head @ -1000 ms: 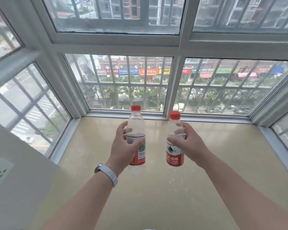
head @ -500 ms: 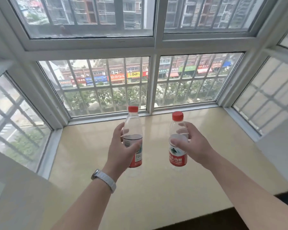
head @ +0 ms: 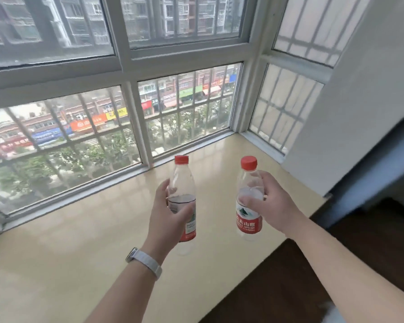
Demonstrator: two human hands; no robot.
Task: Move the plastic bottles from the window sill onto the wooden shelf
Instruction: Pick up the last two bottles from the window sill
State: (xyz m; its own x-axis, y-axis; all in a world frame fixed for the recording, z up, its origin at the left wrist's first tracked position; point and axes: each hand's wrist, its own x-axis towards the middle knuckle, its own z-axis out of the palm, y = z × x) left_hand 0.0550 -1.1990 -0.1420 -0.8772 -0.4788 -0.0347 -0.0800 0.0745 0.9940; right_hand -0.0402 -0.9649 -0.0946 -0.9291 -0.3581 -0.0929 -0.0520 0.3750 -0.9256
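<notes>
two plastic bottles, both red-capped with red labels, are upright over the pale window sill (head: 79, 241), one in each hand. the left hand (head: 168, 220) wraps around the left bottle (head: 183, 178) at its middle, thumb across the label toward the camera and fingers curled behind the clear body. the right hand (head: 271, 203) grasps the right bottle (head: 248, 223) from its right side, thumb over the top of the label and fingers round the clear shoulder. the bottles are apart from each other, the right one a little nearer the camera and close to the sill's front edge. whether either base touches the sill cannot be told. a white watch (head: 145, 261) sits on the left wrist.

compared with half a second ago, the view has swung to the right: the barred window (head: 184, 117) now slants across the upper left, the white wall (head: 371, 89) fills the upper right, and much more of the dark floor (head: 289, 287) shows below the sill's edge. both grips are unchanged, and the bottles now lie closer to the sill's front right corner than before.
</notes>
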